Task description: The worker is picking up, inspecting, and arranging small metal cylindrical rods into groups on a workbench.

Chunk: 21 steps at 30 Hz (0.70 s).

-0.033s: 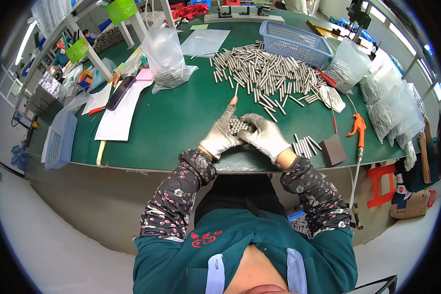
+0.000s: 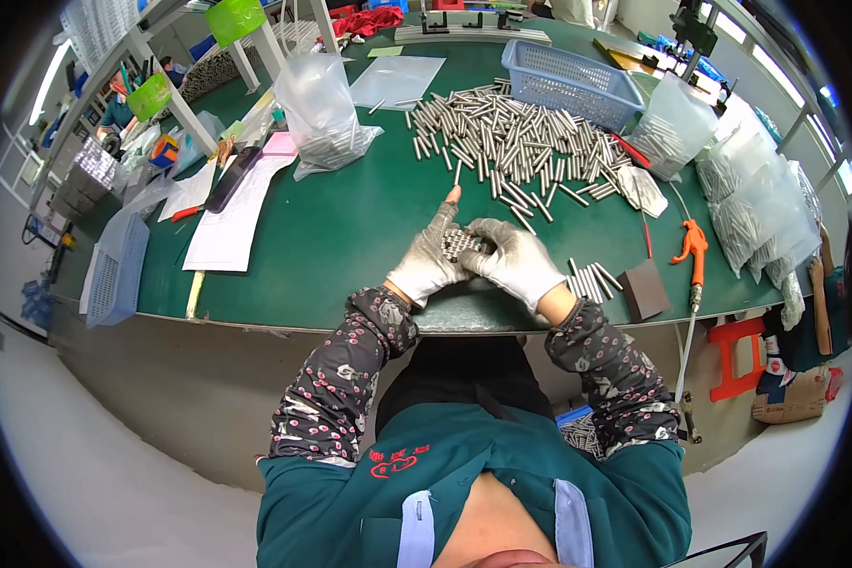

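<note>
A bundle of short metal pins [image 2: 459,245], packed side by side with their round ends facing up, sits between my two hands close to the table's front edge. My left hand [image 2: 424,263], in a whitish glove with the bare thumb tip pointing away from me, wraps round the bundle's left side. My gloved right hand [image 2: 518,259] closes on the right side, its curled fingers against the pins. Beside the right hand several loose pins [image 2: 589,283] lie roughly parallel, next to a dark brown block [image 2: 645,290]. Beyond my hands spreads a large heap of similar pins [image 2: 511,142].
A blue perforated basket [image 2: 572,83] stands behind the heap. Bags of pins [image 2: 327,128] stand at the left, with more clear bags [image 2: 753,204] at the right. An orange air gun [image 2: 694,248] lies near the right edge. Papers [image 2: 232,222] cover part of the green table's left.
My right hand and wrist have shifted very slightly to the right. Both hands still hold the bundle, and nothing else has visibly moved.
</note>
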Available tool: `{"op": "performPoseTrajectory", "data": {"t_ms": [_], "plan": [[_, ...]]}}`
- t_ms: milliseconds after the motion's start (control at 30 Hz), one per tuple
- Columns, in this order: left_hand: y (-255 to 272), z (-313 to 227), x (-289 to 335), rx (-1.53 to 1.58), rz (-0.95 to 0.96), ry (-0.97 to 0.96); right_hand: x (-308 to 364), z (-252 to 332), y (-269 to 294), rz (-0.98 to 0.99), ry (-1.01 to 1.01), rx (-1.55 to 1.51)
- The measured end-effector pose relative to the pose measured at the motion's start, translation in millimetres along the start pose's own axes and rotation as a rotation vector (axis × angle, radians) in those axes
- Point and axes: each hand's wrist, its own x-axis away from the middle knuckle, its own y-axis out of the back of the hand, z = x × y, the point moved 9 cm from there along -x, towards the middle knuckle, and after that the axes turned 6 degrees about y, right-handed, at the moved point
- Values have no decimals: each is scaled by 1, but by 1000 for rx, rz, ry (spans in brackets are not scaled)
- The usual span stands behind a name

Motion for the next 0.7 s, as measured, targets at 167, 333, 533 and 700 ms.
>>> {"op": "performPoseTrajectory", "data": {"t_ms": [167,333,533,700], "plan": [[-4,-2,-2,114,60,-4,-8,42,30,-203,370,360],[-7,4,0,203,113,36,-20,53,-6,128,570,617],[-5,-25,1,-195,-5,-237,-24,66,-27,267,739,906],[3,-12,0,-327,-68,-246,-20,74,-31,276,841,1129]]}}
